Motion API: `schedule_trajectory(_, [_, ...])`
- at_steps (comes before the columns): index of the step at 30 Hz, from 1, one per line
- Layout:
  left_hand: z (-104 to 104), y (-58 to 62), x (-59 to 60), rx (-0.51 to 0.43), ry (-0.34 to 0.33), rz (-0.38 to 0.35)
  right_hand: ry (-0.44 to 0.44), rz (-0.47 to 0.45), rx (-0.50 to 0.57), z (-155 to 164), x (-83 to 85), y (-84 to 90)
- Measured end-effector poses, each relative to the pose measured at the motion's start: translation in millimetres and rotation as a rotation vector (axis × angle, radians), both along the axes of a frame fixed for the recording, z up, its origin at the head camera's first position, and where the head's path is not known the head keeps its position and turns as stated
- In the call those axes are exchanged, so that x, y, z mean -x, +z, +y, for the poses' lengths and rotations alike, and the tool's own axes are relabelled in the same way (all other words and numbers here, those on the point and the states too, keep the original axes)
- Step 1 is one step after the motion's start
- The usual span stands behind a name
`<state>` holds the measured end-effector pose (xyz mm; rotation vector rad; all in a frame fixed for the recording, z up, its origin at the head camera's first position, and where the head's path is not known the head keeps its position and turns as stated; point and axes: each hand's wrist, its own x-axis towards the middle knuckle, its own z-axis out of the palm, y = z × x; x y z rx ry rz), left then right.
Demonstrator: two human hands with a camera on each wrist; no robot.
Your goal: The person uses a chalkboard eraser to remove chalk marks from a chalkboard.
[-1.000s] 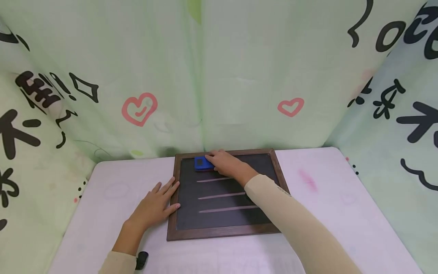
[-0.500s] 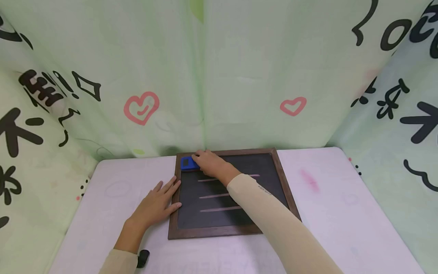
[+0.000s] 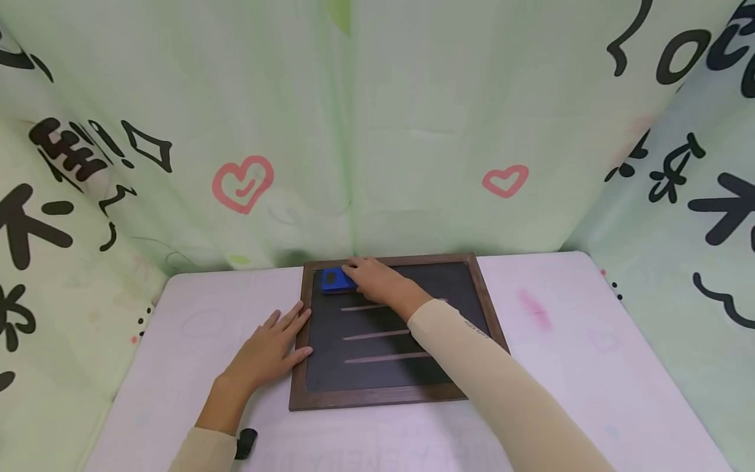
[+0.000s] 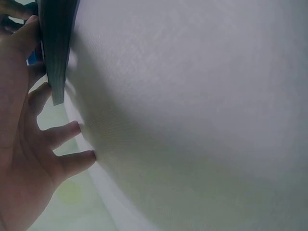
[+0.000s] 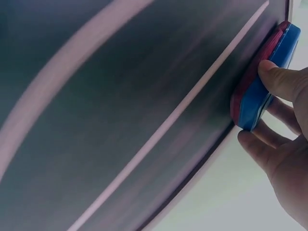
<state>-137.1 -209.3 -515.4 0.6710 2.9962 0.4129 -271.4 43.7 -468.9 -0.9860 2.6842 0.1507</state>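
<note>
Right hand is seen gripping a small blue rectangular eraser with a red felt underside, its thumb and fingers curled round the block's sides; the eraser is pressed flat on the dark chalkboard with a brown wooden frame, near the board's corner at about eleven o'clock. In the right wrist view the eraser is pinched between the thumb above and the fingers below, with its red face against the dark surface. Three pale horizontal chalk lines are drawn on the board, at about five o'clock of the eraser; the uppermost line lies just below the hand. Left hand is laid flat and open on the white table, fingers spread, its fingertips touching the frame's left edge at nine o'clock of the board. In the left wrist view the left hand is shown with fingers straight against the table and the frame's edge. A small black object is seen beside the left sleeve at six o'clock. Pale green printed cloth is hung behind and at both sides.
</note>
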Motion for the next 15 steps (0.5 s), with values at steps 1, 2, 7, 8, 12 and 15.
schedule_trajectory(1, [-0.3,0.5,-0.1,-0.001,0.000,0.002,-0.004,-0.003,0.010,4.1,0.5,-0.2])
schedule_trajectory(2, [-0.4,1.1,-0.1,-0.007,0.001,0.001,-0.009,-0.004,0.019,8.6,1.0,-0.7])
schedule_trajectory(7, [-0.5,1.9,-0.4,-0.025,-0.003,0.000,-0.010,-0.014,0.076,32.8,1.9,-3.8])
schedule_trajectory(8, [-0.4,1.7,-0.6,-0.026,-0.002,0.000,-0.011,-0.014,0.089,37.9,1.9,-4.6])
schedule_trajectory(12, [-0.4,1.8,-1.1,-0.032,-0.005,0.011,-0.012,0.016,0.110,60.7,1.3,-6.2])
schedule_trajectory(15, [0.1,2.7,-0.7,-0.033,-0.002,0.011,-0.012,0.042,0.127,78.6,0.1,-6.0])
